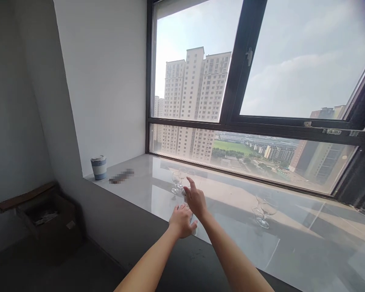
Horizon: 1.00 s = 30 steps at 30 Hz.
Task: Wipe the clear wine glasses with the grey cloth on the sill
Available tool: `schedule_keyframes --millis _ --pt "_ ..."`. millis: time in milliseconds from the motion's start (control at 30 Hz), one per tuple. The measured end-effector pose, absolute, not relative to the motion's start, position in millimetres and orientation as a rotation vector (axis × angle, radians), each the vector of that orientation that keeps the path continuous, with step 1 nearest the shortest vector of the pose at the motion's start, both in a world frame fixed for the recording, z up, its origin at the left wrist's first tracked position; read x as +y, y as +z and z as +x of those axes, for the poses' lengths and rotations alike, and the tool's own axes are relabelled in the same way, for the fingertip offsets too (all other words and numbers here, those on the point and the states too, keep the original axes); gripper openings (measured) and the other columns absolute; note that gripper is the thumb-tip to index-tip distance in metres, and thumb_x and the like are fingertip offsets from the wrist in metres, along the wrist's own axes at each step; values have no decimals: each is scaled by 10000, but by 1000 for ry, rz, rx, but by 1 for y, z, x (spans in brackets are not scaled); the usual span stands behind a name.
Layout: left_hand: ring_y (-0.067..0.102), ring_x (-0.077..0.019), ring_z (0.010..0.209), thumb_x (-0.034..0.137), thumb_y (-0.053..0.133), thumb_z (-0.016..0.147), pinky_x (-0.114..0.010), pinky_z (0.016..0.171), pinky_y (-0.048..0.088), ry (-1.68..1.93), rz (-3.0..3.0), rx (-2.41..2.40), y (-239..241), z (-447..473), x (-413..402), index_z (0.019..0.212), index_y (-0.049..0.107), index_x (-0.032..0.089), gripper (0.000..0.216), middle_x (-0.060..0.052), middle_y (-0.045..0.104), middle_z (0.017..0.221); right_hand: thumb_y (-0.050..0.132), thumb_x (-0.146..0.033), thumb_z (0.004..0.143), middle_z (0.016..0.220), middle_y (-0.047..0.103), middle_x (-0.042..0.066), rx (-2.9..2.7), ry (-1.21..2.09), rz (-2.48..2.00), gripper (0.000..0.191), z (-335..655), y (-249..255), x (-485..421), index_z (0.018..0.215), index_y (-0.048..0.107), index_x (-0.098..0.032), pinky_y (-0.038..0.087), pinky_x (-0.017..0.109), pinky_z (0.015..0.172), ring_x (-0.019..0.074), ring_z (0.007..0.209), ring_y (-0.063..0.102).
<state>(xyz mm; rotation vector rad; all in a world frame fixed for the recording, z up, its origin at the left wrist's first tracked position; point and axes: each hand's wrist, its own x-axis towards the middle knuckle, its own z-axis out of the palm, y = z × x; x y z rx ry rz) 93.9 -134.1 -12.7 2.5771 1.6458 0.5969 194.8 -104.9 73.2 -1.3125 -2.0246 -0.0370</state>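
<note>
On the pale tiled sill (158, 207), my left hand (182, 222) is low at the front edge, its thumb apart from its fingers. A clear glass (191, 215), mostly hidden by my hands, shows between that thumb and fingers. Just above and behind is my right hand (196, 199), index finger stretched upward and thumb apart; its lower fingers are hidden. Beyond it stand several clear stemmed glasses (175, 182) in a close group, upright, one partly covered by the right hand. Further right, two more stemmed glasses (264, 213) stand side by side.
A blue and white lidded cup (99, 167) stands at the sill's left end. Beside it lies a blurred-out dark item (121, 176). A dark-framed window (231, 125) rises behind the sill. An open cardboard box (48, 223) sits below on the left.
</note>
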Motion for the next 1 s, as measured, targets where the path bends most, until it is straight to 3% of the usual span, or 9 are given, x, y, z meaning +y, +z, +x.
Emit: schedule_keyframes --millis 267,533,700,833,1000 --pt "450 -318 1252 502 420 857 -489 1091 287 612 2577 1648 -14 95 -134 1234 604 188 524 -129 604 1264 227 -451 999 677 648 40 -1986 -79 -1142 534 192 78 -103 1384 429 -140 389 256 597 178 612 601" --pt "412 -281 1310 503 449 846 -440 1100 306 634 2580 1654 -12 94 -134 1318 552 181 580 -118 532 1377 173 -471 991 721 663 50 -1553 -19 -1255 565 207 120 -100 1375 424 -141 371 252 605 182 630 596" --pt "383 -269 1338 442 431 869 -432 1113 296 684 2492 1651 -11 94 -134 1421 441 210 599 -75 526 1394 150 -487 984 803 695 101 -1475 -41 -1424 590 240 75 -93 1333 469 -132 392 283 652 224 706 633" --pt "389 -277 1333 405 371 904 -428 1094 323 769 2429 1659 -10 93 -134 1490 322 202 622 -80 488 1430 125 -504 976 957 703 149 -1485 133 -1565 613 243 23 -98 1323 459 -125 427 316 715 265 850 658" --pt "343 -246 1378 327 392 875 -425 1141 260 850 2422 1625 -17 91 -127 1544 100 198 742 -71 308 1551 76 -460 974 1212 624 196 -1454 401 -1588 596 214 -10 -105 1333 416 -128 456 336 802 257 1075 613"
